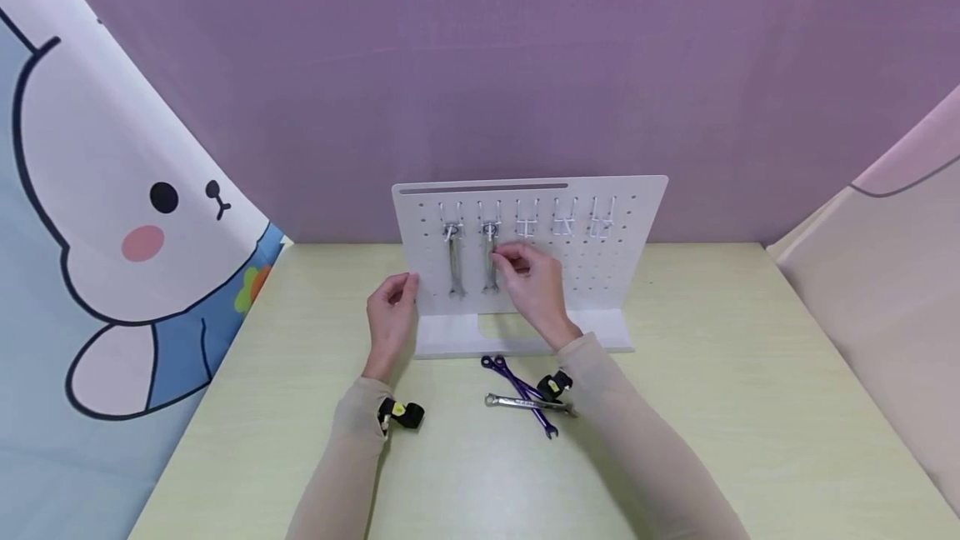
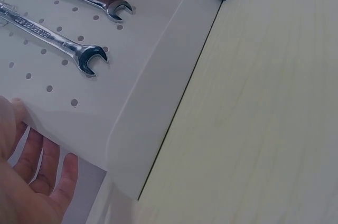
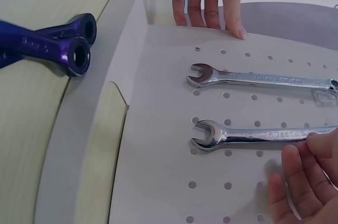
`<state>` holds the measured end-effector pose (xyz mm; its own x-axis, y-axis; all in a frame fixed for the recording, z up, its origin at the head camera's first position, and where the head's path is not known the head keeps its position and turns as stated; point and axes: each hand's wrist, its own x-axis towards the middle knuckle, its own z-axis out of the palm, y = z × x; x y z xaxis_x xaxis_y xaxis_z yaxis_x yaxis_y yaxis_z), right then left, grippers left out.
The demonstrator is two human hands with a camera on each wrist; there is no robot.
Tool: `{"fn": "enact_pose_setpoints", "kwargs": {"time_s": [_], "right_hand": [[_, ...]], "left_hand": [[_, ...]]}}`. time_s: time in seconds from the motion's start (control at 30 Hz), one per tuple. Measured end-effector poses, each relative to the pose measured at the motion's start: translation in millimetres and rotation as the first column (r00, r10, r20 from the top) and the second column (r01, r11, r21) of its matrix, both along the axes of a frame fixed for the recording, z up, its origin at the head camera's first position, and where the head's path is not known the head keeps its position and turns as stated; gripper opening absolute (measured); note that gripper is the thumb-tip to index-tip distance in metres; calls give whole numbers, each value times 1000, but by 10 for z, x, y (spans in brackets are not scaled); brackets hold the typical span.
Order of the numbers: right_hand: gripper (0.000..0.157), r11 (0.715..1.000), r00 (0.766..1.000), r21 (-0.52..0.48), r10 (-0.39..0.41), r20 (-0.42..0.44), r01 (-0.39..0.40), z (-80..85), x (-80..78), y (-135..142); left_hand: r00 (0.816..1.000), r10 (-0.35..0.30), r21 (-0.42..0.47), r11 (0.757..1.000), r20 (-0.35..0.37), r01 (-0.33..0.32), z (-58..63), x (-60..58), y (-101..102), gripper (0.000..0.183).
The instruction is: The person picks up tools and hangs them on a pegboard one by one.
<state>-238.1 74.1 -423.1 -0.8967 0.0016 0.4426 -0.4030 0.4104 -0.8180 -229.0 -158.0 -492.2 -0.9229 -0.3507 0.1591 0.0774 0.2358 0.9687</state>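
A white pegboard [image 1: 525,298] stands upright on its base. Two silver combination wrenches hang side by side from its left hooks, open ends down: the left wrench [image 1: 455,265] and the second wrench [image 3: 253,135]. My right hand [image 1: 536,282] pinches the second wrench by its shaft, between thumb and fingers. At the board's left edge, my left hand [image 1: 392,315] holds on, its thumb in front and the other fingers behind, as the left wrist view shows [image 2: 37,176].
Three white double hooks, among them a middle one [image 1: 564,223], line the board's right half. In front of the base, two purple wrenches [image 1: 517,382] lie crossed with a silver wrench [image 1: 517,401] on the wooden table [image 1: 720,407]. A purple backdrop [image 1: 525,65] hangs behind.
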Motion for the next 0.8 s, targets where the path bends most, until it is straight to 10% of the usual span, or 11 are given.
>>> {"fn": "enact_pose_setpoints", "kwargs": {"time_s": [0.8], "right_hand": [[19, 996, 984, 18, 80, 157, -84, -51, 266, 145]], "left_hand": [[1000, 1, 4, 1000, 1, -1, -24, -21, 2, 31]]}}
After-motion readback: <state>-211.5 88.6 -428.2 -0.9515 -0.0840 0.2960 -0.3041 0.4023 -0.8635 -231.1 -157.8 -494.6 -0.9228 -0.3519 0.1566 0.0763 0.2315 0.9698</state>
